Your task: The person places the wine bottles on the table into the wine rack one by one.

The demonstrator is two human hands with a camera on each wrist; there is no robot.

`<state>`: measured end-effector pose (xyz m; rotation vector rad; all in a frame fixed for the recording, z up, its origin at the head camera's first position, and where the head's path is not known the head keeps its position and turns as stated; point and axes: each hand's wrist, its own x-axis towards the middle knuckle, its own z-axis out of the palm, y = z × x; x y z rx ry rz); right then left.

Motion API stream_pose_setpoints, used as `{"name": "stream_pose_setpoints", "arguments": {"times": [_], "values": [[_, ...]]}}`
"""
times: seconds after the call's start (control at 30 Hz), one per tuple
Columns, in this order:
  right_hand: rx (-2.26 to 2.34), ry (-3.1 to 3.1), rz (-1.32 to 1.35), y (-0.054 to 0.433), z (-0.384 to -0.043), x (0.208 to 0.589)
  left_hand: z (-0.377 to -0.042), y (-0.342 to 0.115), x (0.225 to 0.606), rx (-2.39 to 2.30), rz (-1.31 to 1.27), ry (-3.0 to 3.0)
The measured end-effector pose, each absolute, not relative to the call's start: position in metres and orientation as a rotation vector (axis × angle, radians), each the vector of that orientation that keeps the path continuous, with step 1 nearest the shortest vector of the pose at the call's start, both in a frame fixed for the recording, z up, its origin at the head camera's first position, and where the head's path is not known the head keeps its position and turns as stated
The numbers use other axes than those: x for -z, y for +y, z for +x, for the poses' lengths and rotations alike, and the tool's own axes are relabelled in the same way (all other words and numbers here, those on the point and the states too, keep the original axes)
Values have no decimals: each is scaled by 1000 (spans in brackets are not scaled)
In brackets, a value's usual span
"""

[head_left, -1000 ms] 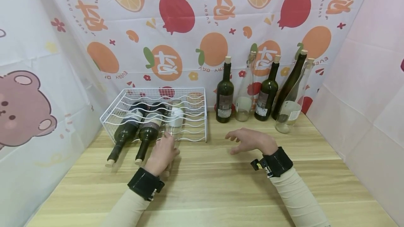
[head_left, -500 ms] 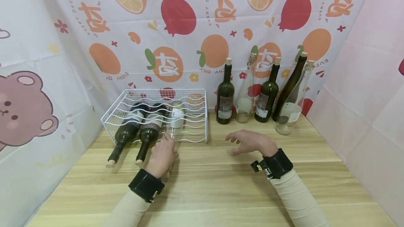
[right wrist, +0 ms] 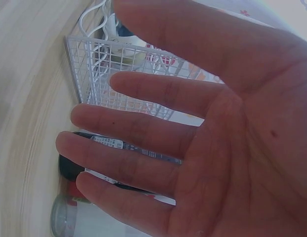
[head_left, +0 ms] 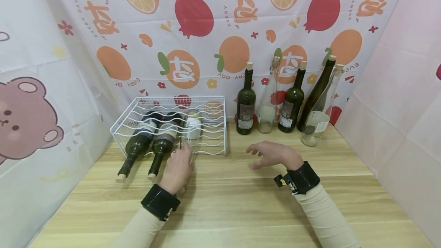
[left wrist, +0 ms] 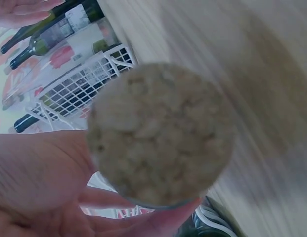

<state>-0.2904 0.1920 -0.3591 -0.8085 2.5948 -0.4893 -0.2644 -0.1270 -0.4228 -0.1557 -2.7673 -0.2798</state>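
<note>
In the head view my left hand [head_left: 177,169] is over the neck of a clear glass bottle [head_left: 193,125], which lies in the third row of a white wire wine rack [head_left: 225,137]. The left wrist view has the bottle's cork [left wrist: 160,136] close up, with thumb and fingers around the neck just behind it. Two dark wine bottles [head_left: 138,142] rest in the rack to the left, necks toward me. My right hand [head_left: 273,154] hovers over the table, its fingers relaxed and holding nothing; the right wrist view shows its bare palm [right wrist: 217,148].
Several corked bottles stand upright at the back right, among them a dark green bottle [head_left: 246,102] nearest the rack and a clear bottle [head_left: 315,123] at the right end. A patterned curtain [head_left: 206,49] hangs right behind. The wooden table [head_left: 224,206] extends toward me.
My left index finger has stretched forward along the clear bottle while the hand stays at its neck. The right hand and the standing bottles keep their places.
</note>
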Motion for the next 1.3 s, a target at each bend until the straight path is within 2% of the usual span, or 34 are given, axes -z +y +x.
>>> {"name": "stream_pose_setpoints", "arguments": {"times": [1.3], "values": [[493,2593,-813,192,-293,363,-264,-133,410,497,-155,-2947]]}}
